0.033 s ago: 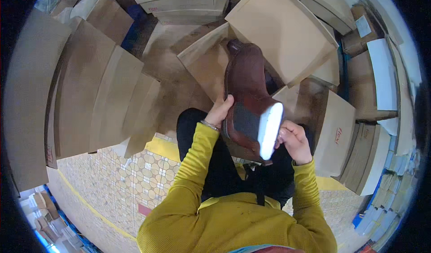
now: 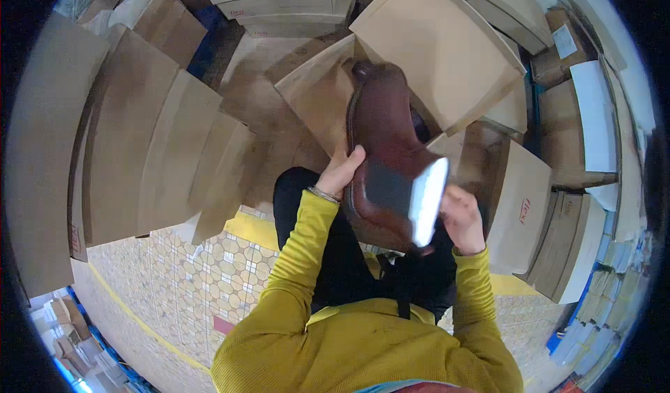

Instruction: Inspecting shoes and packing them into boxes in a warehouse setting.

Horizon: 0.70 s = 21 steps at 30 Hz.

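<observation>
I'm seeing cardboard boxes (image 2: 125, 142) standing at left. The left hand (image 2: 339, 174) is clasping the brown boot (image 2: 380, 117), thumb pressing its edge; in my view the boot is partly overlapping an open box (image 2: 436, 51). A white surface (image 2: 428, 201) is glaring at the boot's near end. Just beside it, the right hand (image 2: 462, 218) is curling; whether it's pinching anything, I can't tell.

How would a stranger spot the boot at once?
Find the large open cardboard box at upper centre. Below its lower left edge, the left hand holds the boot. It is dark brown, with a dark grey side panel and a bright white end, unlike the tan boxes around it.
</observation>
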Each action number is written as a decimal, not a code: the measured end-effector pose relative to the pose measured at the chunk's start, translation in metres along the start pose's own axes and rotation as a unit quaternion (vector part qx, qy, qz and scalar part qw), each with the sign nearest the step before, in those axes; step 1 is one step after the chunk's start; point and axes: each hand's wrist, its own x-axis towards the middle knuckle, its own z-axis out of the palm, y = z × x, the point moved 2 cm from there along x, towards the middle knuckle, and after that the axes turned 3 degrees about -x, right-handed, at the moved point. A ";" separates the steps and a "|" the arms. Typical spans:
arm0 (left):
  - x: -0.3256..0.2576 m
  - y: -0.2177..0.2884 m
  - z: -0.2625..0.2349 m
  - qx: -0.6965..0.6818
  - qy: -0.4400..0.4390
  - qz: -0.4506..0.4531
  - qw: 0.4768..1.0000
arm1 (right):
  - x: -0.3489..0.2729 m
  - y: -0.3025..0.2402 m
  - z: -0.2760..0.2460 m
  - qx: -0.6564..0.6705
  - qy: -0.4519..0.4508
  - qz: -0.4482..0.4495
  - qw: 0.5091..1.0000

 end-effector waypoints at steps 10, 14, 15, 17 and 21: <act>-0.044 0.058 0.067 0.084 -0.007 0.197 0.977 | 0.045 0.094 -0.061 0.263 0.101 0.067 0.957; -0.052 0.057 0.091 0.146 0.021 0.263 0.954 | 0.065 0.099 -0.029 0.360 0.059 0.164 0.917; -0.053 0.055 0.101 0.227 0.026 0.285 0.931 | 0.068 0.097 -0.018 0.425 0.043 0.184 0.885; -0.055 0.037 0.112 0.239 0.037 0.265 0.933 | 0.067 0.075 0.005 0.450 -0.030 0.170 0.876; -0.062 0.032 0.134 0.218 0.043 0.311 0.924 | 0.058 0.077 -0.004 0.478 -0.067 0.132 0.866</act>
